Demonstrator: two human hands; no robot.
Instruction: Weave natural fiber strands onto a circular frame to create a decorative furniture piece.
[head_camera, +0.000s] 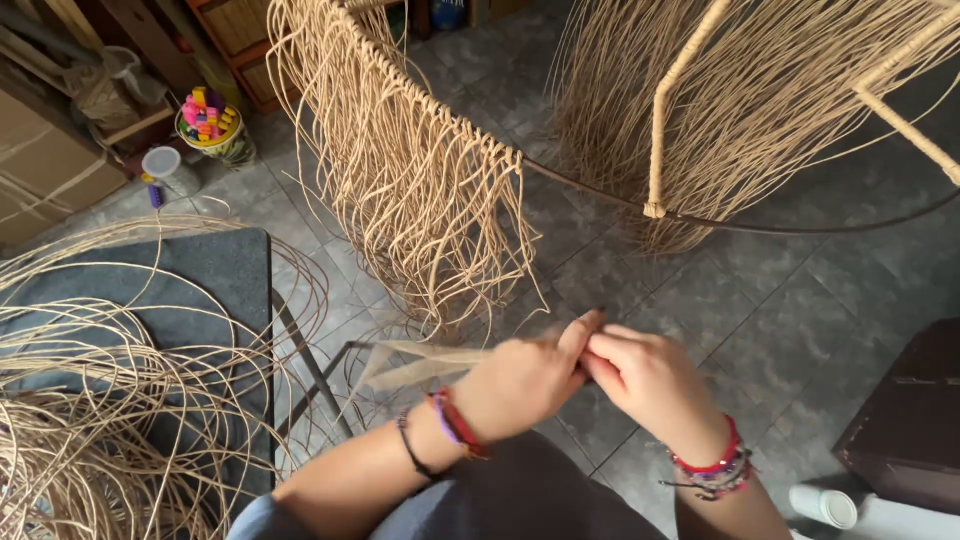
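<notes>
Left hand (520, 385) and right hand (645, 385), fingers pinched together on blurred cane strands (415, 365); keeping them taut below the metal hoop (600, 195) should prevent tangling.

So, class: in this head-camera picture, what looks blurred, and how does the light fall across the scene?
Head view: the strands trailing from the left hand are smeared by motion blur, and both that hand and the right hand look slightly soft; the cords hanging from the metal hoop are sharper; the light is soft and even, with no glare or hard shadows on the tiled floor.
</notes>
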